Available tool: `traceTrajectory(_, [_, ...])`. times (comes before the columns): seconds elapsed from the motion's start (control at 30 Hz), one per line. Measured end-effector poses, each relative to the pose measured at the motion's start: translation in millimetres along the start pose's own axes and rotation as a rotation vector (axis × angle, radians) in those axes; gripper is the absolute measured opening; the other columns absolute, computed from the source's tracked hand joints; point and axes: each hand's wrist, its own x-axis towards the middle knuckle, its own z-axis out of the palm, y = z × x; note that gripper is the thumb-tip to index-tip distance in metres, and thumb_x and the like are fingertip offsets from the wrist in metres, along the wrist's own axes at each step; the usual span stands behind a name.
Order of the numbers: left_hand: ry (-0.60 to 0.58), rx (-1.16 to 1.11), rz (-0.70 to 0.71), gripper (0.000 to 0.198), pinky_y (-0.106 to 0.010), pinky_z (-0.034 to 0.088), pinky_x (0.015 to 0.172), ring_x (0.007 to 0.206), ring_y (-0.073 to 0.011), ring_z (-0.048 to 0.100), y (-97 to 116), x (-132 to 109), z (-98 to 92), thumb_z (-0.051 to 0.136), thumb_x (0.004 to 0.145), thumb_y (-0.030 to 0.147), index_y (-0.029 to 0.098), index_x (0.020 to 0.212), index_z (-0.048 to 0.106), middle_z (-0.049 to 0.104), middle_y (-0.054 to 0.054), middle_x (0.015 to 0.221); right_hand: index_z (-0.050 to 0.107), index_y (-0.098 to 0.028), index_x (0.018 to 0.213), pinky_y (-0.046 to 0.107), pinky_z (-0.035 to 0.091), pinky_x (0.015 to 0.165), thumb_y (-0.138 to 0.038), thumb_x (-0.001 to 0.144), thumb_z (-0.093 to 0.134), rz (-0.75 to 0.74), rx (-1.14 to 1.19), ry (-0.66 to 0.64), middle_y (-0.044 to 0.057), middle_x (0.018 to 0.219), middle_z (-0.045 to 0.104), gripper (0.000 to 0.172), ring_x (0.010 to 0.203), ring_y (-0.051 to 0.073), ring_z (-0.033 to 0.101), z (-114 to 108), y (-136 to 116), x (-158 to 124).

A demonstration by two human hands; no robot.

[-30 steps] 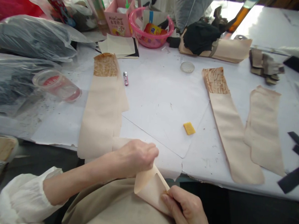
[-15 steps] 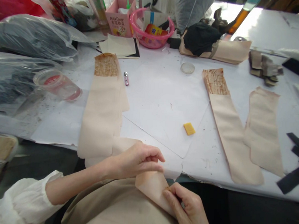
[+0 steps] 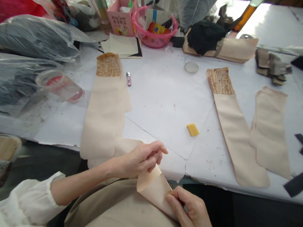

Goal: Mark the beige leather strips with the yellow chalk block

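Observation:
My right hand (image 3: 187, 210) pinches a beige, leather-like piece (image 3: 154, 188) between thumb and fingers, over my lap. A small brownish spot shows at those fingertips. At the upper end of the piece, my left hand (image 3: 148, 157) is curled, index fingertip sticking out a little; whether anything is inside these fingers is hidden. Left of it lies a stack of long beige pieces (image 3: 100, 117) with a brown, rough top end. Another fanned stack (image 3: 234, 131) with brown ends lies to the right, overlapping a pile of shorter beige pieces (image 3: 271, 130).
On the white tabletop (image 3: 162, 93) are a yellow block (image 3: 192, 129), small thread snips (image 3: 128, 79) and a clear round lid (image 3: 191, 67). A plastic cup (image 3: 61, 85) lies tipped at left. Behind stand a pink basket (image 3: 155, 41) and pink box (image 3: 121, 18). Black strips (image 3: 301, 165) lie far right.
My left hand has rolled, its fingers curling in and the thumb going out of sight. The upper end of the beige piece now rises higher beside it. My right hand keeps its pinch.

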Motion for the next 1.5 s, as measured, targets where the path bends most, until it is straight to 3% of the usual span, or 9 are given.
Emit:
traceTrajectory(0.13, [-0.011, -0.240, -0.092, 0.013, -0.014, 0.032, 0.045, 0.047, -0.0050, 0.042, -3, -3, 6.7, 0.042, 0.089, 0.013, 0.015, 0.085, 0.055, 0.051, 0.005, 0.056, 0.041, -0.021, 0.066, 0.021, 0.031, 0.054, -0.045, 0.095, 0.043, 0.008, 0.001, 0.001, -0.004, 0.064, 0.040, 0.039, 0.059, 0.011, 0.037, 0, 0, 0])
traceTrajectory(0.2, [-0.019, -0.343, -0.139, 0.009, -0.013, 0.034, 0.044, 0.045, -0.0043, 0.043, -5, -4, 9.2, 0.044, 0.089, 0.014, 0.016, 0.089, 0.053, 0.055, 0.004, 0.059, 0.041, -0.021, 0.066, 0.021, 0.031, 0.054, -0.046, 0.095, 0.042, 0.008, 0.000, -0.003, -0.004, 0.064, 0.040, 0.039, 0.059, 0.011, 0.037, 1, 1, -1])
traceTrajectory(0.37, [-0.030, -0.342, -0.183, 0.015, -0.014, 0.040, 0.042, 0.047, -0.0061, 0.053, -16, -4, 14.1, 0.046, 0.096, 0.028, 0.016, 0.097, 0.055, 0.061, 0.001, 0.065, 0.039, -0.022, 0.065, 0.021, 0.031, 0.054, -0.046, 0.095, 0.043, 0.001, 0.001, 0.005, -0.005, 0.063, 0.040, 0.039, 0.059, 0.011, 0.037, 1, 2, 0])
traceTrajectory(0.6, [-0.032, -0.390, -0.257, 0.029, -0.015, 0.040, 0.042, 0.046, -0.0074, 0.054, -15, -7, 13.0, 0.063, 0.088, 0.042, 0.014, 0.083, 0.056, 0.062, 0.001, 0.061, 0.037, -0.022, 0.065, 0.021, 0.031, 0.054, -0.047, 0.095, 0.041, -0.007, -0.017, 0.003, -0.005, 0.063, 0.040, 0.040, 0.059, 0.011, 0.037, 1, 5, 1])
traceTrajectory(0.77, [-0.113, -0.239, -0.184, 0.025, -0.015, 0.037, 0.049, 0.055, -0.0066, 0.049, -8, -5, 12.6, 0.074, 0.080, 0.035, 0.014, 0.086, 0.061, 0.056, 0.004, 0.064, 0.038, -0.022, 0.065, 0.021, 0.031, 0.054, -0.047, 0.096, 0.042, 0.000, -0.017, 0.003, -0.005, 0.063, 0.039, 0.040, 0.059, 0.011, 0.037, 3, 6, 0])
traceTrajectory(1.1, [-0.186, 0.270, 0.019, 0.025, -0.019, 0.039, 0.065, 0.068, -0.0104, 0.052, -2, -6, 11.0, 0.045, 0.099, 0.031, 0.017, 0.081, 0.056, 0.058, 0.001, 0.073, 0.035, -0.021, 0.065, 0.022, 0.029, 0.053, -0.046, 0.097, 0.041, -0.017, -0.029, -0.024, -0.005, 0.063, 0.038, 0.041, 0.058, 0.011, 0.037, 5, 4, 0])
traceTrajectory(1.23, [-0.148, 0.376, 0.060, 0.027, -0.020, 0.038, 0.064, 0.069, -0.0107, 0.051, -5, -5, 10.5, 0.041, 0.101, 0.031, 0.018, 0.079, 0.051, 0.056, 0.001, 0.074, 0.035, -0.021, 0.065, 0.022, 0.030, 0.054, -0.047, 0.096, 0.041, 0.002, -0.026, -0.017, -0.004, 0.064, 0.039, 0.041, 0.059, 0.011, 0.038, 4, 4, -2])
traceTrajectory(1.4, [0.089, 0.359, 0.017, 0.029, -0.019, 0.035, 0.060, 0.058, -0.0086, 0.047, -5, -2, -3.1, 0.041, 0.100, 0.029, 0.018, 0.075, 0.048, 0.051, 0.005, 0.062, 0.042, -0.020, 0.064, 0.022, 0.031, 0.055, -0.051, 0.093, 0.043, 0.047, 0.030, -0.056, -0.003, 0.064, 0.041, 0.043, 0.060, 0.012, 0.040, 5, 3, -5])
traceTrajectory(1.5, [0.117, 0.290, 0.028, 0.027, -0.018, 0.034, 0.057, 0.056, -0.0075, 0.045, -2, -1, -3.1, 0.048, 0.098, 0.030, 0.017, 0.075, 0.052, 0.050, 0.006, 0.059, 0.044, -0.020, 0.063, 0.022, 0.032, 0.054, -0.053, 0.092, 0.043, 0.074, 0.088, -0.003, -0.003, 0.063, 0.040, 0.044, 0.060, 0.012, 0.039, 6, 0, -2])
